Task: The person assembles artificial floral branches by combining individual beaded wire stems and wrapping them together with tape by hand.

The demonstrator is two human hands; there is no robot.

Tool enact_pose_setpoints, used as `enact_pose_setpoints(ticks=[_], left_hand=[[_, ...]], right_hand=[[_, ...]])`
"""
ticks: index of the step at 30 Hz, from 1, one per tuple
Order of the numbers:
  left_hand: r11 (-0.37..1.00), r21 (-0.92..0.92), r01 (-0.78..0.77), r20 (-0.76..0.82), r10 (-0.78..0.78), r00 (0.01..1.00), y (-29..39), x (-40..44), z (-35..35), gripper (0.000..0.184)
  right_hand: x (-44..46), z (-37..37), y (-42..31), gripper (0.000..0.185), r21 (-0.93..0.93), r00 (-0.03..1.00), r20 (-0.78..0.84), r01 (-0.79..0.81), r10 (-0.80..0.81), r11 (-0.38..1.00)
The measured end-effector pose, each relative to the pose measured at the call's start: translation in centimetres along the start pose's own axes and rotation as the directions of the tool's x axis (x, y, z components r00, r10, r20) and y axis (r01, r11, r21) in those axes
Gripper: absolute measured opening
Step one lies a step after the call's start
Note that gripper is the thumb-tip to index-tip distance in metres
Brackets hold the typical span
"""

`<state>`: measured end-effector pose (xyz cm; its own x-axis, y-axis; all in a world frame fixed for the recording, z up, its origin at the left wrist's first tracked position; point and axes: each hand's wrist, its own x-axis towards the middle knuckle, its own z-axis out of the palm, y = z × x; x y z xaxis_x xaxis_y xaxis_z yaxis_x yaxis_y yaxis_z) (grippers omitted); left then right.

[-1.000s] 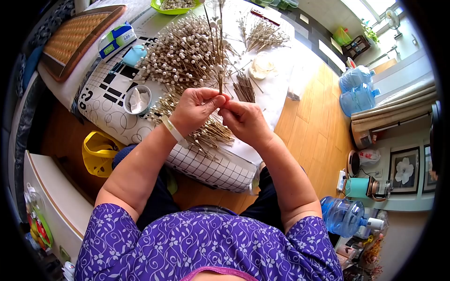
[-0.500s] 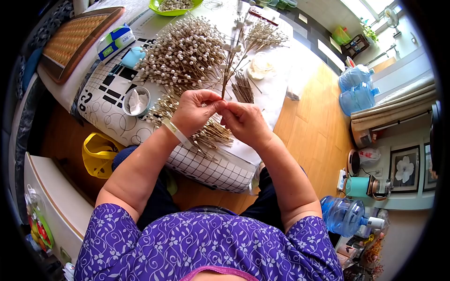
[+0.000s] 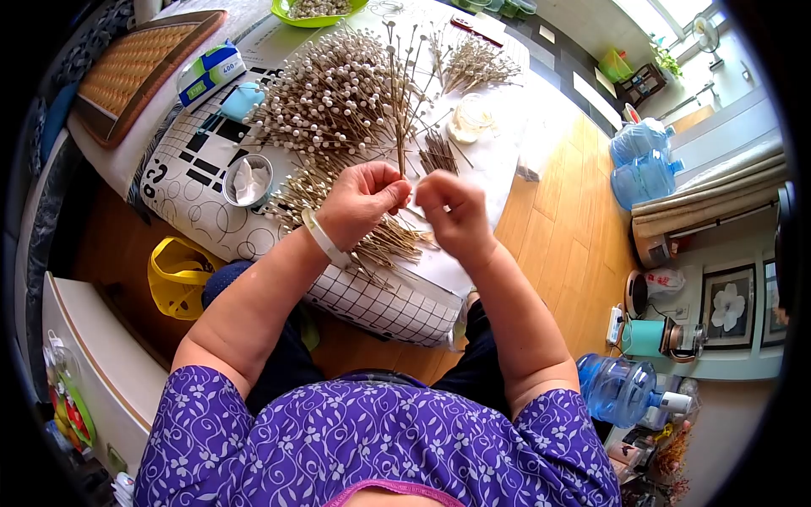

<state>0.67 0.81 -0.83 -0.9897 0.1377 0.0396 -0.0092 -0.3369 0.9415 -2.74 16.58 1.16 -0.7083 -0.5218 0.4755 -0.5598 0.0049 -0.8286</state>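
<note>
My left hand (image 3: 365,203) is closed in a pinch around the lower end of a small bunch of thin brown stems (image 3: 400,118) with pale round tips, held upright. My right hand (image 3: 457,218) is curled and a little blurred just to the right, its fingers close to my left fingertips. What it pinches, if anything, I cannot make out. Behind my left hand a large pile of white-tipped stems (image 3: 334,101) covers the table, and more stems (image 3: 384,241) lie beneath my wrist. A bundle of short brown sticks (image 3: 438,154) lies beyond my right hand.
On the table (image 3: 190,215) are a round tin (image 3: 247,181) with white contents, a tissue pack (image 3: 211,76), a light-blue item (image 3: 242,101), a green bowl (image 3: 317,19), a cream-coloured roll (image 3: 471,120) and another stem bunch (image 3: 479,63). A yellow bag (image 3: 179,283) hangs below left.
My right hand has moved slightly right, away from my left fingertips, and curled over. The held stems now stand straighter and a little further left.
</note>
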Motion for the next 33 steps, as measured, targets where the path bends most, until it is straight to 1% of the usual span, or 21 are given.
enact_pose_setpoints(ticks=[1,2,3,4,6,8,10,13,16,19,21,22,24,25,26,27,28,29,30,32,33], left_hand=[[1.000,0.018,0.014,-0.006,-0.014,1.000,0.2,-0.1,0.0,0.006],[0.999,0.034,0.026,-0.012,-0.025,1.000,0.3,-0.1,0.1,0.006],[0.999,0.036,0.035,-0.025,-0.034,0.999,0.2,-0.1,0.2,0.007],[0.999,0.036,0.033,-0.023,-0.032,0.999,0.2,0.0,0.3,0.007],[0.999,0.013,0.034,0.062,-0.035,0.997,0.2,-0.3,0.4,0.008],[0.999,0.033,0.042,0.087,-0.045,0.995,0.0,-0.4,0.3,0.010],[0.993,0.071,0.094,0.084,-0.100,0.991,0.2,-0.5,0.5,0.012],[0.992,0.073,0.101,0.103,-0.108,0.989,0.7,-0.3,0.3,0.015],[0.994,0.055,0.098,0.135,-0.105,0.985,1.0,-0.2,0.1,0.016],[0.985,0.108,0.137,0.119,-0.149,0.982,1.0,0.0,-0.1,0.016],[0.988,0.109,0.111,0.118,-0.123,0.985,1.0,0.0,-0.1,0.016],[0.990,0.111,0.084,0.113,-0.097,0.989,1.0,0.1,-0.1,0.016],[0.988,0.138,0.070,0.044,-0.077,0.996,0.9,0.2,-0.2,0.017],[0.987,0.149,0.066,0.010,-0.069,0.998,1.3,0.1,-0.1,0.016],[0.985,0.159,0.062,-0.023,-0.059,0.998,1.6,0.1,0.0,0.016],[0.987,0.155,0.051,-0.016,-0.049,0.999,1.7,0.2,0.0,0.016],[0.990,0.135,0.039,-0.025,-0.036,0.999,1.8,0.4,-0.1,0.016],[0.993,0.116,0.033,-0.037,-0.029,0.999,1.8,0.3,-0.1,0.016],[0.993,0.114,0.030,-0.037,-0.026,0.999,1.7,0.3,-0.1,0.016],[0.991,0.135,0.025,-0.033,-0.020,0.999,1.7,0.5,-0.2,0.016],[0.989,0.144,0.021,-0.035,-0.017,0.999,1.7,0.5,-0.4,0.016]], right_hand=[[0.2,-0.6,0.2,0.021,0.130,0.989,-0.002,-0.147,0.149,0.980],[0.5,-1.3,0.6,0.020,0.253,0.956,0.016,-0.287,0.292,0.924],[0.9,-1.2,1.0,0.021,0.176,0.942,0.031,-0.334,0.334,0.926],[1.1,-0.8,1.3,0.019,0.185,0.941,0.030,-0.336,0.337,0.923],[1.2,-0.2,0.5,0.018,0.379,0.929,0.038,-0.354,0.368,0.855],[1.7,-0.5,0.4,0.016,0.349,0.911,0.100,-0.408,0.400,0.844],[1.7,-0.6,1.6,0.016,0.318,0.907,0.118,-0.420,0.404,0.850],[1.9,-0.8,1.9,0.019,0.441,0.886,0.198,-0.463,0.419,0.769],[2.1,-0.6,1.8,0.019,0.453,0.869,0.229,-0.494,0.438,0.742],[2.3,-0.5,1.4,0.019,0.458,0.863,0.260,-0.505,0.433,0.731],[2.6,-0.7,0.1,0.020,0.444,0.844,0.288,-0.536,0.452,0.718],[2.5,-0.7,1.0,0.020,0.366,0.864,0.213,-0.504,0.456,0.783],[2.6,-2.2,1.8,0.019,0.307,0.890,0.076,-0.450,0.449,0.839],[2.5,-3.3,2.8,0.016,0.310,0.895,-0.062,-0.404,0.442,0.861],[2.6,-5.0,4.3,0.013,0.217,0.908,-0.269,-0.267,0.321,0.939],[3.0,-7.2,5.5,0.012,0.044,0.861,-0.440,-0.263,0.255,0.964],[3.5,-9.2,7.2,0.010,0.007,0.801,-0.572,-0.206,0.173,0.978],[4.0,-11.1,8.6,0.010,-0.085,0.767,-0.618,-0.283,0.172,0.955],[4.0,-12.7,10.3,0.014,-0.229,0.767,-0.602,-0.433,0.222,0.872],[4.6,-13.3,11.7,0.022,-0.444,0.754,-0.577,-0.613,0.314,0.653],[5.3,-12.6,10.6,0.027,-0.529,0.739,-0.557,-0.668,0.380,0.523]])
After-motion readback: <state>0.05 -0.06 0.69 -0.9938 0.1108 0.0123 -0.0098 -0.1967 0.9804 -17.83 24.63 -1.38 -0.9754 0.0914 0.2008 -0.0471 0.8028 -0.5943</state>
